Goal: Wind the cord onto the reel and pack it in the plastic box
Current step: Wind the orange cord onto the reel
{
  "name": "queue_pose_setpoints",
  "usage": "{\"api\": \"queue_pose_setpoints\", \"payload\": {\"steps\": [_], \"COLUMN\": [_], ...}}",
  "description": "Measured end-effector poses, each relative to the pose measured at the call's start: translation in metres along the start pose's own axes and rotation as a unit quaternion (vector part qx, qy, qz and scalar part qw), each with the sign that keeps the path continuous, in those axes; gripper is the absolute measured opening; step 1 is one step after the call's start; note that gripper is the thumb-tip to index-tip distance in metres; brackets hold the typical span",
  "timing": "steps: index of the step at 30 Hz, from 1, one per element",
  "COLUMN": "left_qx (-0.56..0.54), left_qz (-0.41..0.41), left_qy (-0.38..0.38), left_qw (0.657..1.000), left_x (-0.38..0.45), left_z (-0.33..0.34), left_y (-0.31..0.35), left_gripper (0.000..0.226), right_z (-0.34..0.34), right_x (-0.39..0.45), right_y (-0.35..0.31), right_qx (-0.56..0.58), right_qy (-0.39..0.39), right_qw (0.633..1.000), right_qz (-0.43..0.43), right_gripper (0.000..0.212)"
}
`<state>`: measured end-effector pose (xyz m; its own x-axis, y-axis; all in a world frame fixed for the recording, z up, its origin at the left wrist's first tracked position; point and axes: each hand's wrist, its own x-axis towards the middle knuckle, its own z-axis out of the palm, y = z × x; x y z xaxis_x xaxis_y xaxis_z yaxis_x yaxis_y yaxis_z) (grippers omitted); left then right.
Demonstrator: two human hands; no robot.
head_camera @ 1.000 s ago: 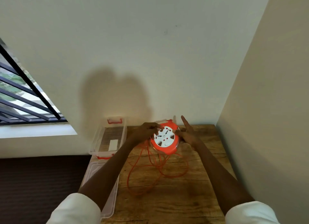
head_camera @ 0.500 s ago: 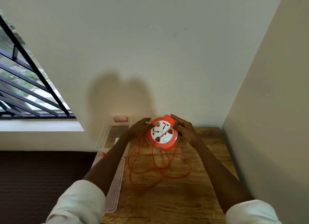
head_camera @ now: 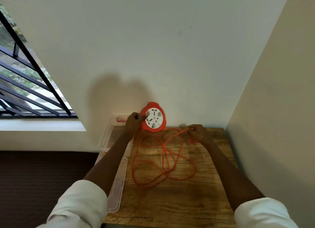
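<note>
- The reel (head_camera: 153, 117) is held upright at the far edge of the tabletop (head_camera: 179, 202), its round white socket face turned toward the camera, its axis roughly level.
- An orange rim is seen around that white face.
- The reel's left edge is gripped by the left hand (head_camera: 133, 121).
- The orange cord (head_camera: 163, 159) is pinched by the right hand (head_camera: 198, 133); the rest is spread in loose loops across the tabletop.
- The clear plastic box (head_camera: 109, 134) is set at the tabletop's left edge, its lid (head_camera: 117, 185) just nearer.

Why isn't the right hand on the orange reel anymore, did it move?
Yes. The right hand left the reel and moved rightward along the table, now pinching the cord.
</note>
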<state>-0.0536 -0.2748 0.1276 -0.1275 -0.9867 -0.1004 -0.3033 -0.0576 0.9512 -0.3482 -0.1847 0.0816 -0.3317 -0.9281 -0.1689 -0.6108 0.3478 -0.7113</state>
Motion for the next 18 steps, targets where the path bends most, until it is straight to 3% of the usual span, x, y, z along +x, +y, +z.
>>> {"api": "queue_pose_setpoints", "payload": {"steps": [3, 6, 9, 12, 16, 18], "left_qx": [-0.035, -0.031, -0.08, -0.112, -0.109, -0.085], "left_qz": [0.011, 0.029, 0.002, -0.004, 0.002, 0.023], "left_qy": [0.052, 0.066, 0.023, -0.035, -0.054, -0.013], "left_qw": [0.998, 0.997, 0.997, 0.993, 0.993, 0.996], "left_x": [0.003, 0.002, 0.0, -0.003, -0.008, -0.01], "left_z": [-0.009, -0.014, -0.017, -0.015, -0.009, -0.003], "left_y": [0.002, 0.007, 0.006, 0.004, 0.004, 0.002], "left_gripper": [0.029, 0.033, 0.035, 0.044, 0.044, 0.045], "right_z": [-0.004, -0.002, 0.0, -0.002, 0.0, 0.0], "right_x": [-0.006, -0.003, -0.002, -0.012, -0.008, -0.002], "right_y": [-0.003, -0.011, -0.042, -0.085, -0.107, -0.106], "right_qx": [-0.026, -0.001, 0.12, 0.252, 0.264, 0.275], "right_qy": [-0.035, -0.023, -0.012, -0.073, -0.145, -0.141], "right_qw": [0.999, 0.999, 0.991, 0.961, 0.947, 0.946], "right_qz": [-0.007, -0.033, -0.065, -0.087, -0.11, -0.098], "right_gripper": [0.025, 0.024, 0.019, 0.022, 0.023, 0.024]}}
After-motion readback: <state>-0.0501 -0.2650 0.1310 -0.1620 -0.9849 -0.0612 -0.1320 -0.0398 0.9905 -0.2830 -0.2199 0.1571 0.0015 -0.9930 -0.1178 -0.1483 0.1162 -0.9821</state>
